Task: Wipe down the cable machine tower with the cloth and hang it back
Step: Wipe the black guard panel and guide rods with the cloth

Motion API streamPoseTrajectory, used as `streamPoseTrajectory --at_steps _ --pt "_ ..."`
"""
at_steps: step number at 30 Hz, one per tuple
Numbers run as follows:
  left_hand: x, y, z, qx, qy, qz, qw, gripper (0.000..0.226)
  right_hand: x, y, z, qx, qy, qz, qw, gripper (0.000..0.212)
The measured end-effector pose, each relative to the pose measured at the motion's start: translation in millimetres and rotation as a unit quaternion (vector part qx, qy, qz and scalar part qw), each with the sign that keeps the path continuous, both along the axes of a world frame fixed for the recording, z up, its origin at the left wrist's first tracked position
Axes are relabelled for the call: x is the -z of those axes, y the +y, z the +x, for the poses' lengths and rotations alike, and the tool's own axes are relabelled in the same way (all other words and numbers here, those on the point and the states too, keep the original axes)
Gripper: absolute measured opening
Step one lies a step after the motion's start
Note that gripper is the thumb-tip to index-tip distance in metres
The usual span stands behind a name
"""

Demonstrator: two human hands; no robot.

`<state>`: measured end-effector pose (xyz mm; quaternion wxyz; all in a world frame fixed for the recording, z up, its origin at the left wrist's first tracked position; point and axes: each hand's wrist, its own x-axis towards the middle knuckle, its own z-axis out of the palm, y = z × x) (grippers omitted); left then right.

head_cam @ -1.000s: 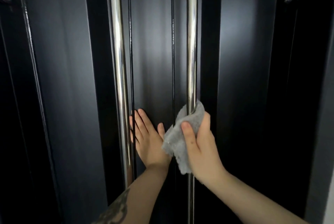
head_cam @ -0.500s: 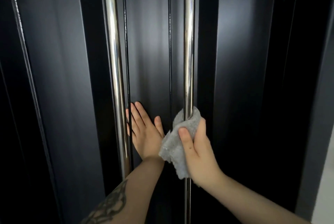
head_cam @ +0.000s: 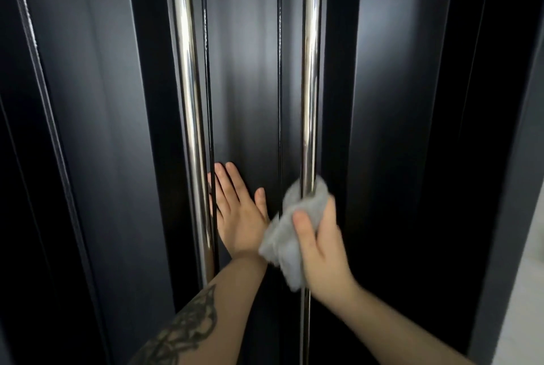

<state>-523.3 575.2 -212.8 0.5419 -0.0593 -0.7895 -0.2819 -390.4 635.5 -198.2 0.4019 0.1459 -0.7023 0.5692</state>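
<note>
The cable machine tower (head_cam: 253, 76) fills my whole view: a dark back panel set between darker uprights, with two bright chrome guide rods running top to bottom and a thin black cable just inside each. I'm partway through the wipe, I'd say, working the right guide rod (head_cam: 310, 70); the hanging-up is not yet in reach.

The left guide rod (head_cam: 188, 99) shines, but I can't tell from here whether that means it is done. It will want the same treatment if it isn't.

My left hand (head_cam: 238, 217) lies flat against the back panel between the rods, fingers straight and spread a little, holding nothing. It braces me, which helps: I should lean through it, not pull on the rod.

My right hand (head_cam: 318, 247) is curled around the right guide rod with the cloth (head_cam: 287, 235) between palm and chrome, thumb pressing the grey fabric from the front. The cloth wraps the rod, its top edge bunched just above my fingers and a loose corner hanging below my wrist.

To do this well, I think I should keep the wrap full around the rod so the back face gets cleaned too, squeeze evenly, and slide in long strokes along its length. A slight twist as I go would catch streaks.

The left cable (head_cam: 210, 99) and right cable (head_cam: 279, 70) run close by. I'd keep the loose corner tucked so it doesn't snag the right one.
</note>
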Motion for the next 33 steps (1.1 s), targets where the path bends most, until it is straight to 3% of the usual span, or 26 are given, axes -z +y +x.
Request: streamPoseTrajectory --at_steps 3,9,13,19,21,26,28,33 --pt "3.3 -1.2 3.1 -0.004 0.002 -0.006 1.000 0.065 -1.4 0.7 8.8 -0.002 -0.038 0.009 0.999 0.029" --pt "4.9 -1.9 5.5 0.008 -0.003 -0.003 1.000 0.065 -113.2 1.9 -6.6 0.070 0.052 0.053 0.995 0.020" --pt "5.8 -1.4 5.4 0.004 -0.003 -0.006 1.000 0.066 -74.5 -3.2 -1.2 0.051 0.021 0.014 0.998 0.017" --pt "3.0 -2.4 2.8 -0.011 -0.008 -0.019 1.000 0.066 12.4 -16.4 12.2 0.075 -0.065 -0.021 0.995 0.039" --pt "2.6 -2.9 4.0 -0.013 -0.009 -0.021 1.000 0.066 -1.3 -13.1 13.9 0.055 -0.071 -0.026 0.996 0.033" --pt "1.3 -3.2 9.6 -0.003 -0.017 -0.016 1.000 0.063 -87.5 1.2 0.8 0.034 0.010 0.009 0.999 0.028" --pt "1.2 -3.7 10.5 0.001 -0.015 -0.023 1.000 0.063 -85.1 1.0 -2.6 0.030 0.025 0.014 0.999 0.025" --pt "0.4 -4.4 6.2 0.002 -0.021 -0.030 0.999 0.065 30.2 -7.8 9.5 0.002 -0.074 -0.043 0.996 0.029"
